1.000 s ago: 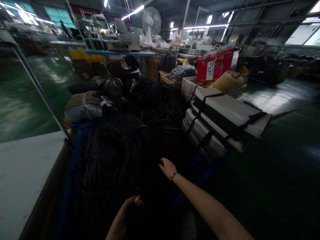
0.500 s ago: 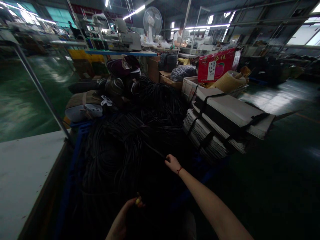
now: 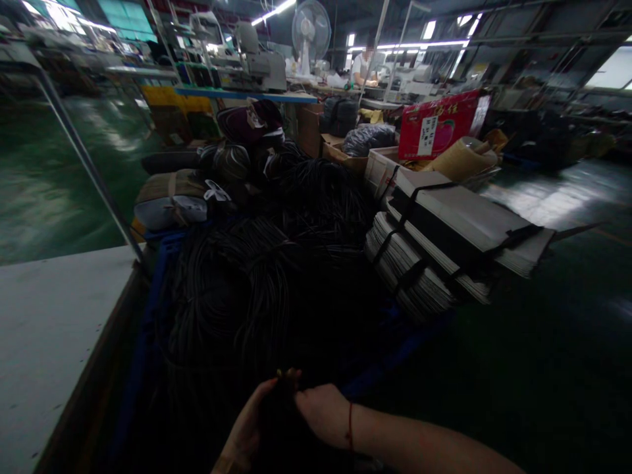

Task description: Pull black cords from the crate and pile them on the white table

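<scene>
Both hands are close together low in the head view. My left hand (image 3: pixel 249 418) is closed around dark material, with a small yellowish thing (image 3: pixel 280 373) at its fingertips, too small to name. My right hand (image 3: pixel 323 408), a red string round its wrist, is closed right beside it. The black cord (image 3: pixel 291 421) between them is so dark that its outline is mostly lost. Ahead lies a large heap of coiled black cords (image 3: pixel 266 263), bundled and spread over a blue pallet (image 3: pixel 160 276).
Strapped stacks of cardboard sheets (image 3: pixel 459 204) flank the heap on the right, near a red box (image 3: pixel 439 128). Rolled fabric bundles (image 3: pixel 172 197) lie at the back left. A white tabletop (image 3: pixel 59 316) and metal pole (image 3: pixel 89 158) stand left. A person (image 3: pixel 364 69) sits far off.
My right hand has come back from the cord heap, down and left, to meet my left hand. My left hand has shifted slightly up and right.
</scene>
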{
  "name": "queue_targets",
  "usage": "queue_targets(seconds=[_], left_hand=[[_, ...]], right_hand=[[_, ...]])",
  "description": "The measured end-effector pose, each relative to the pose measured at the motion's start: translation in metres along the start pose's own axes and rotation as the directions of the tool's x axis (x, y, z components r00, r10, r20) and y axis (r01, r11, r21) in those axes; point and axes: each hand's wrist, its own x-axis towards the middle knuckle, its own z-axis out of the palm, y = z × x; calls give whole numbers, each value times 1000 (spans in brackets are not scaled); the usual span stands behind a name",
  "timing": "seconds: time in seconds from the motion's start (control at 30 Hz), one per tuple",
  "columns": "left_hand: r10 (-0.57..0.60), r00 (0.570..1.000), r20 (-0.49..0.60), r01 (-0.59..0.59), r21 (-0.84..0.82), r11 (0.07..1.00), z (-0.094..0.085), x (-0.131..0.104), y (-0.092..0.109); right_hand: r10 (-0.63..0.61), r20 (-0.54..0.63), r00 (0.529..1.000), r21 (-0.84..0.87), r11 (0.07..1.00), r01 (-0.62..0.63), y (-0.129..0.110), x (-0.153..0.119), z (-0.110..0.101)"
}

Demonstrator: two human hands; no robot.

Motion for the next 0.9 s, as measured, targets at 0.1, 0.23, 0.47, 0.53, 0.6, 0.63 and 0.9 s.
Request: queue_targets(seconds=[0.1, 0.23, 0.47, 0.53, 0.6, 0.63, 0.9], left_hand=[[-8, 985, -174, 9, 4, 1000, -3, -2, 3], [47, 976, -212, -35, 59, 998, 1, -6, 5], [55, 975, -214, -43, 62, 997, 0, -4, 7], [56, 974, -220, -38, 85, 996, -2, -2, 7], [42, 981, -190, -24, 95, 995, -3, 1, 6], [33, 985, -170, -17, 95, 995, -3, 1, 5], [85, 966, -242, -62, 103, 993, -11, 7, 5]], right_hand=[[-39, 84, 996, 163, 986, 25, 26, 10, -17], [434, -272, 859, 207, 898, -388, 90, 41, -35], [578, -370, 728, 111, 805, -583, 138, 63, -12], [574, -377, 727, 100, 805, -584, 141, 61, -9], [564, -374, 736, 86, 811, -578, 143, 59, -9], [554, -373, 744, 77, 818, -570, 144, 58, -11], [503, -429, 750, 115, 854, -508, 137, 43, -37]])
